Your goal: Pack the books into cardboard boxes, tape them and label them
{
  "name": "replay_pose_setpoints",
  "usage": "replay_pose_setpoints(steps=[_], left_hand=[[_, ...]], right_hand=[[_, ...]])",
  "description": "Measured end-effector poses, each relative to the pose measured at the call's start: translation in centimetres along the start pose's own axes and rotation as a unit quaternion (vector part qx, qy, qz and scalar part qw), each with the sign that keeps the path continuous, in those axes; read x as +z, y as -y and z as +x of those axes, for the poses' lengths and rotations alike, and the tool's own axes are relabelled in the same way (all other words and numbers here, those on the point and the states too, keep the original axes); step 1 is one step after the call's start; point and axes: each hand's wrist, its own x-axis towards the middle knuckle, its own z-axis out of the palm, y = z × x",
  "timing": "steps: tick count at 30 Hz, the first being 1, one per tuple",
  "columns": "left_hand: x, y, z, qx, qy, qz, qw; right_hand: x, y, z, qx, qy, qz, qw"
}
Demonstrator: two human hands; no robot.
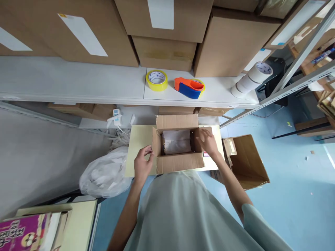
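A small open cardboard box [180, 162] sits on a pale low table [138, 140] right in front of me, with white wrapped items [177, 141] inside it. My left hand [142, 162] is at the box's left flap, fingers curled against its edge. At the right side of the box, my right hand [208, 141] rests on the right flap, fingers bent over it and slightly blurred.
On the white shelf [78, 83] above lie a yellow tape roll [156, 80], an orange-blue tape dispenser [189, 87] and stacked white tape rolls [251, 78], with large cartons behind. A white plastic bag [106, 174] lies left; an empty open carton [246, 161] lies right on the blue floor.
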Motion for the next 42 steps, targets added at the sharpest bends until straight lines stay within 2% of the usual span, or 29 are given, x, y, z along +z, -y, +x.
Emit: replay_pose_setpoints(steps=[2, 3, 5, 7, 10, 13, 15, 17, 19, 22, 24, 26, 29, 34, 36, 39, 42], left_hand=[[0.4, -0.6, -0.2, 0.015, 0.026, -0.001, 1.000], [0.7, -0.9, -0.3, 0.023, 0.042, 0.002, 0.999], [1.2, -1.2, -0.6, 0.044, 0.079, 0.017, 0.996], [1.6, -1.1, -0.9, 0.075, 0.123, 0.041, 0.989], [1.9, -0.4, -1.4, 0.119, 0.179, 0.086, 0.973], [2.1, 0.6, -2.1, 0.147, 0.226, 0.150, 0.951], [2.3, 1.3, -2.5, 0.162, 0.259, 0.194, 0.932], [2.7, 2.0, -2.9, 0.180, 0.285, 0.229, 0.913], [3.1, 2.6, -3.1, 0.200, 0.303, 0.254, 0.897], [3.5, 3.3, -3.1, 0.213, 0.313, 0.273, 0.884], [3.5, 3.5, -2.9, 0.206, 0.312, 0.269, 0.888], [3.1, 3.6, -2.6, 0.192, 0.308, 0.256, 0.896], [2.3, 3.4, -1.4, 0.174, 0.299, 0.215, 0.913], [1.1, 3.3, 2.3, 0.144, 0.269, 0.110, 0.946], [1.3, 3.4, 4.2, 0.124, 0.229, 0.090, 0.961], [2.5, 4.1, 6.8, 0.094, 0.143, 0.087, 0.981], [4.1, 5.0, 9.2, 0.044, 0.116, 0.075, 0.989]], right_hand=[[-2.0, -2.1, -2.1, 0.054, -0.071, -0.022, 0.996], [-2.6, -3.1, -3.1, 0.091, -0.084, -0.025, 0.992], [-3.2, -4.7, -5.0, 0.160, -0.081, -0.005, 0.984], [-3.3, -5.4, -6.6, 0.188, -0.067, 0.041, 0.979], [-3.3, -4.2, -8.2, 0.164, -0.068, 0.107, 0.978], [-3.6, -1.3, -8.8, 0.139, -0.089, 0.148, 0.975], [-3.6, 0.5, -8.9, 0.120, -0.079, 0.164, 0.976], [-3.1, 1.8, -8.8, 0.078, -0.021, 0.144, 0.986], [-2.0, 2.3, -8.8, 0.017, 0.086, 0.077, 0.993], [0.2, 2.0, -9.0, -0.047, 0.246, -0.065, 0.966], [1.3, 1.3, -9.2, -0.058, 0.297, -0.139, 0.943], [1.6, 0.5, -9.1, -0.060, 0.307, -0.173, 0.934], [0.5, -0.5, -8.3, -0.052, 0.299, -0.143, 0.942], [-1.9, -1.5, -4.6, -0.020, 0.288, 0.008, 0.957], [-1.9, -2.1, -2.9, 0.006, 0.240, 0.049, 0.970], [-0.5, -3.4, -0.6, 0.041, 0.125, 0.050, 0.990], [1.6, -4.8, 1.2, 0.075, 0.053, 0.037, 0.995]])
